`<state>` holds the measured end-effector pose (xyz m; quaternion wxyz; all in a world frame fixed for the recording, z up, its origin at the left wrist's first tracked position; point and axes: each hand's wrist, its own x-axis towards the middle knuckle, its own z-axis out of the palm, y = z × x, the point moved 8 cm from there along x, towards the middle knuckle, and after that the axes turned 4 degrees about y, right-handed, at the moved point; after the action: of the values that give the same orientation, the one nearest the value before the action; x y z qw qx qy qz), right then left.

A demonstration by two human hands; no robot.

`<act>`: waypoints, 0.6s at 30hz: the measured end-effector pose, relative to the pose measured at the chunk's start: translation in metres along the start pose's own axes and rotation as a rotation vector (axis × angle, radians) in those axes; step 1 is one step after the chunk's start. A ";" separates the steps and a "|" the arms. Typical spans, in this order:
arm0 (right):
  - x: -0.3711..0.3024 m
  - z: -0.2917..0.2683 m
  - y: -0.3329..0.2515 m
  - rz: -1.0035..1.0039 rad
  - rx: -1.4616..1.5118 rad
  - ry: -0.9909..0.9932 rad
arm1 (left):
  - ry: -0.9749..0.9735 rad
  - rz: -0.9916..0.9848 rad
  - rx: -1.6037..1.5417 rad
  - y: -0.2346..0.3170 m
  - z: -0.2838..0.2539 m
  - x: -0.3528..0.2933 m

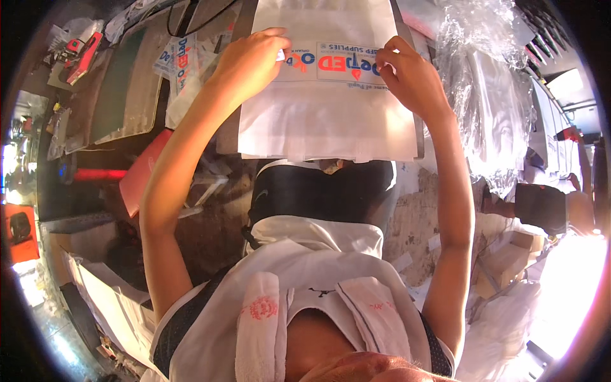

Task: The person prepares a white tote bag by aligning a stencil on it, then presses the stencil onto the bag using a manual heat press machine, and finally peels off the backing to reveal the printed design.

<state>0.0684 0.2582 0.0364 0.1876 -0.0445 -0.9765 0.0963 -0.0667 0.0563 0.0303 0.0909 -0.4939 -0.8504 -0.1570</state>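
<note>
A white sheet or flat bag [324, 124] with red and blue print lies in front of me on a darker board [229, 137]. My left hand [254, 60] is over its left side, fingers bent and closed, with a small white bit [280, 56] showing at the tips; what that is I cannot make out. On the right side, my right hand [410, 73] has its fingers curled in a pinch at the end of the printed panel [347, 62]. Whatever lies between those fingertips is hidden.
Crumpled clear plastic wrap [484, 89] heaps up at the right. Printed clear bags [181, 70] and a brown-green board [127, 83] lie at the left, with a red panel [146, 169] below. A cardboard box [509, 264] stands at lower right, near another person's leg [579, 213].
</note>
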 end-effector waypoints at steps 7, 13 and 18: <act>0.000 0.001 0.004 0.009 0.043 0.035 | 0.045 -0.043 -0.192 0.011 -0.062 -0.030; -0.016 -0.032 0.000 0.057 0.174 0.122 | 0.237 -0.188 -0.440 0.068 -0.235 -0.074; -0.033 -0.061 -0.013 0.033 0.300 0.203 | 0.372 -0.079 -0.330 0.058 -0.239 -0.045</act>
<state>0.1215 0.2523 0.0832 0.2881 -0.0417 -0.9263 0.2392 0.0056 -0.0392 0.2500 0.1578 -0.4311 -0.8005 -0.3852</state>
